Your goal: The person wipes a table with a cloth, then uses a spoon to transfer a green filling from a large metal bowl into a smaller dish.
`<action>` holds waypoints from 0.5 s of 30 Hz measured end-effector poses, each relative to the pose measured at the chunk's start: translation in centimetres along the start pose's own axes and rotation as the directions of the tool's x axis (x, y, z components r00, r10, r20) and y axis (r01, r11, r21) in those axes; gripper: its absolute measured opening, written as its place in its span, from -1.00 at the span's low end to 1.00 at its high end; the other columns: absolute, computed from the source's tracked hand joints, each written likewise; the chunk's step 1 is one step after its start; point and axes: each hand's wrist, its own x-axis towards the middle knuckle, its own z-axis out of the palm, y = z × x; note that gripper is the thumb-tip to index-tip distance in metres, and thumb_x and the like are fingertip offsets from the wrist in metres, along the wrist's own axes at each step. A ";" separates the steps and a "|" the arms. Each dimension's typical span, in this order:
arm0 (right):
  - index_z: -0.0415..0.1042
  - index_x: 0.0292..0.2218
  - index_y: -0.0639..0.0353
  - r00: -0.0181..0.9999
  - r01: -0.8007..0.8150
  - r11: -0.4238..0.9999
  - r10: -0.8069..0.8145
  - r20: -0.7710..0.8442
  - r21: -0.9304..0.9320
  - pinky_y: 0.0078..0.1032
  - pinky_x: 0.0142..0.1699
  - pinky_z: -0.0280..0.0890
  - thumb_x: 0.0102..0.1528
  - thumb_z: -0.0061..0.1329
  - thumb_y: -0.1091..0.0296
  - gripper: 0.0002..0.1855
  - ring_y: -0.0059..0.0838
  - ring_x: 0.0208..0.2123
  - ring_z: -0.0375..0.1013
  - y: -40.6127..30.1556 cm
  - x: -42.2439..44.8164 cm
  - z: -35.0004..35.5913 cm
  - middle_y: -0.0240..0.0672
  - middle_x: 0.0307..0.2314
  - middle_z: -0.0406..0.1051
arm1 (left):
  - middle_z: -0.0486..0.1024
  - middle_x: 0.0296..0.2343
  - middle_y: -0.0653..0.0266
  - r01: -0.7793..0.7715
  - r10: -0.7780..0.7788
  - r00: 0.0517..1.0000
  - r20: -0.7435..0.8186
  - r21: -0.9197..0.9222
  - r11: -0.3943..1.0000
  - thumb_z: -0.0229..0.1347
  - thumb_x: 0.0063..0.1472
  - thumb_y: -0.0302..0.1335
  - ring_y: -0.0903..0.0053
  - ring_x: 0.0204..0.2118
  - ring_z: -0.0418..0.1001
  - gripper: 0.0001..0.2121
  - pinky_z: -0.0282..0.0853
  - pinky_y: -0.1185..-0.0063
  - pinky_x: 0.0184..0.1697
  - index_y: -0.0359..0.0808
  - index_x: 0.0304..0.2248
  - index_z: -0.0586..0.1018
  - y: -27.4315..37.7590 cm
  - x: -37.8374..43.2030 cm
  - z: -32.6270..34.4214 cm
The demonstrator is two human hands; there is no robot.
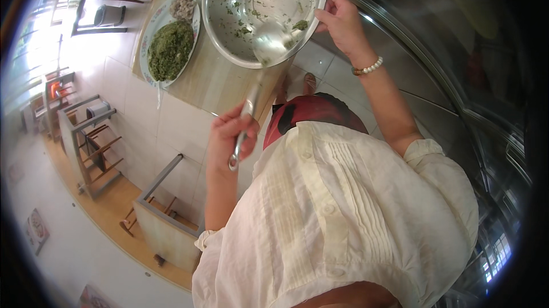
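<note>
My left hand grips the metal handle of a large spoon. Its blurred bowl end is inside a stainless steel mixing bowl, near the rim closest to me. Green chopped bits cling to the mixing bowl's inner wall and bottom. With my right hand I hold the bowl's right rim, thumb on the inner side. Left of the bowl, an oval plate with a floral rim carries a mound of green minced mixture. Beside that mound lies a small heap of greyish-beige pieces.
The plate stands near the left edge of a light wood-look table. Dark glossy panels with metal edging rise on my right. Across the tiled floor to the left are upturned tables and chairs.
</note>
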 end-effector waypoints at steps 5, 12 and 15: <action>0.23 0.03 0.13 0.999 0.022 1.000 -0.022 -0.042 -0.008 -0.67 -0.54 0.33 -0.07 -0.09 0.60 -0.42 -0.69 -0.59 0.25 0.4 0.1 -0.1 -0.48 -0.59 0.19 | 0.33 -0.68 0.22 -0.179 0.178 0.984 -0.017 -0.062 0.982 -0.11 0.13 -0.59 0.67 -0.83 0.18 -0.62 0.06 0.75 -0.83 -0.42 -0.02 0.30 1.1 3.8 -2.1; 0.16 0.08 0.11 0.999 -0.014 0.998 0.016 0.040 -0.056 -0.72 -0.45 0.41 -0.03 -0.09 0.60 -0.40 -0.77 -0.49 0.29 -0.2 0.1 -1.1 -0.53 -0.51 0.24 | 0.33 -0.73 0.41 -0.192 0.253 0.965 -0.067 0.476 0.858 -0.08 0.10 -0.56 0.72 -0.77 0.24 -0.58 0.13 0.69 -0.76 -0.36 0.01 0.33 -0.7 5.0 -1.6; 0.16 0.08 0.11 0.999 -0.031 0.998 0.033 0.032 -0.060 -0.73 -0.44 0.41 -0.03 -0.09 0.60 -0.39 -0.76 -0.48 0.31 -0.1 0.1 -1.3 -0.53 -0.50 0.24 | 0.31 -0.75 0.39 -0.136 0.269 0.960 -0.079 0.708 0.693 -0.06 0.10 -0.55 0.75 -0.78 0.22 -0.58 0.16 0.65 -0.72 -0.27 0.01 0.35 -1.5 3.8 -1.1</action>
